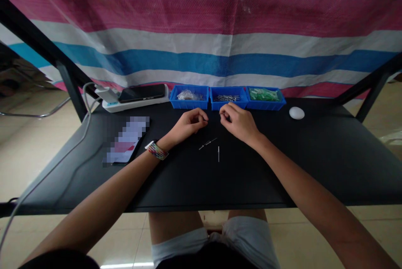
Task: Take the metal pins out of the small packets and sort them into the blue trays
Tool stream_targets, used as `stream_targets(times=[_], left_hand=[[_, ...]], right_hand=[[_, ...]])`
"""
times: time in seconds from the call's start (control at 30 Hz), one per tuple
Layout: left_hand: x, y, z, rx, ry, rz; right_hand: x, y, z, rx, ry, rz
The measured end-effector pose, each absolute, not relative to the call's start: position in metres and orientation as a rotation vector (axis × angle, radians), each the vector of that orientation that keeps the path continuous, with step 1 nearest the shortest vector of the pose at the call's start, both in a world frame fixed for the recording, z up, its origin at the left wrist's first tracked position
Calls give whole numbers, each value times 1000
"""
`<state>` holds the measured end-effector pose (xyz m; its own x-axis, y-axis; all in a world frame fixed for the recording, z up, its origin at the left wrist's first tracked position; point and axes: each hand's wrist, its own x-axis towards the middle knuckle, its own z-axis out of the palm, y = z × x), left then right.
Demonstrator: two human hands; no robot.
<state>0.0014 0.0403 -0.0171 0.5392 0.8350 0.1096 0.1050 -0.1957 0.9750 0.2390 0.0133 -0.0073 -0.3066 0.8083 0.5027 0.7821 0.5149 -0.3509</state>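
My left hand (189, 123) rests on the black table (314, 168) with its fingers pinched together on a tiny part too small to name. My right hand (238, 122) lies just to its right, fingers curled in a pinch near the middle blue bin (228, 98), which holds thin metal pins. Two thin metal pins (207, 143) (218, 154) lie loose on the table just in front of both hands. A striped band sits on my left wrist (156, 150).
Three blue bins stand in a row at the back: the left one (189, 96) holds clear bagged parts, the right one (265, 94) green parts. A power strip with a phone on it (141, 94) sits back left, a blurred phone (127, 140) left, a white oval object (297, 112) right.
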Motion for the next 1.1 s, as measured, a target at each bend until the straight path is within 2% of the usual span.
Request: stream_targets(times=[0.17, 0.4, 0.47, 0.63, 0.87, 1.1], left_hand=[[1, 40, -17, 1639, 806, 797], [1, 41, -18, 1655, 814, 798], [2, 41, -18, 1653, 821, 800], [1, 40, -16, 1658, 823, 799], [1, 40, -19, 1657, 828, 794], [-1, 38, -14, 1654, 827, 787]], right_hand=[[251, 27, -3, -1270, -1800, 82], [258, 22, -17, -1268, -1748, 161], [257, 16, -15, -1226, -1878, 311], [253, 1, -6, -1011, -2279, 937], [250, -10, 3, -933, -2471, 961], [249, -6, 2, -953, -2183, 1130]])
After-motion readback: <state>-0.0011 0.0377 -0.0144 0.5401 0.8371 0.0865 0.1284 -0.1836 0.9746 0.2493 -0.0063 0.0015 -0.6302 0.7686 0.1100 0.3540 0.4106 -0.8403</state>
